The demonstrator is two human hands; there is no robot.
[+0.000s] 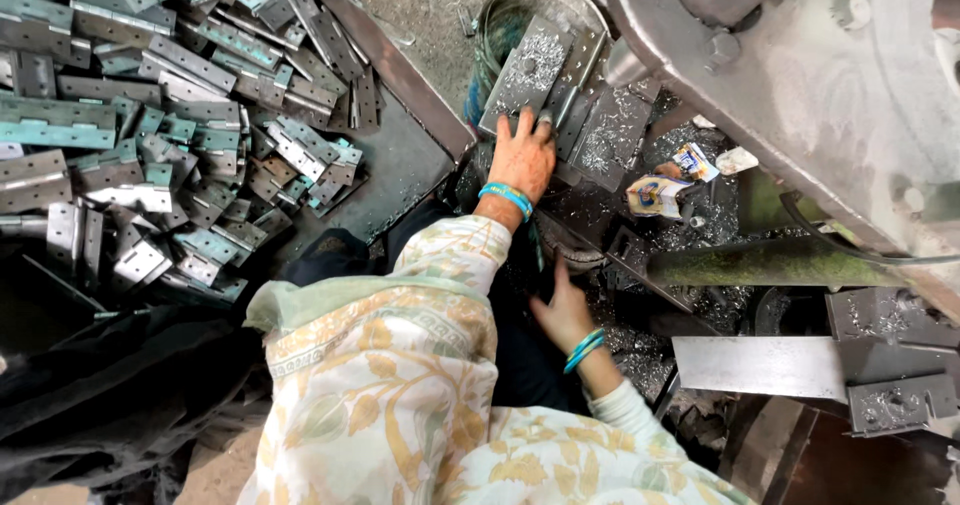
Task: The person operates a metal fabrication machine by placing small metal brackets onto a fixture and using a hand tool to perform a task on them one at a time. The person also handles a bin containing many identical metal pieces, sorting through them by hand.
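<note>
My left hand [522, 155] reaches forward, its fingers closed on the lower edge of a flat grey metal hinge plate [530, 70] dusted with metal shavings. Two similar plates [600, 125] lean beside it against a round metal bucket [520, 5]. My right hand [562, 310] hangs lower, near my lap, fingers spread and resting on dark metal parts by the machine base; it holds nothing that I can see. Both wrists wear blue bangles. A patterned cream and yellow cloth [400, 395] covers my arms and body.
A large heap of grey metal hinges [150, 115] fills a shallow tray [400, 155] on the left. A heavy grey machine body [800, 85] looms at the upper right, with a green bar [760, 263] and steel blocks [880, 365] below. Shavings and small wrappers [660, 193] litter the floor.
</note>
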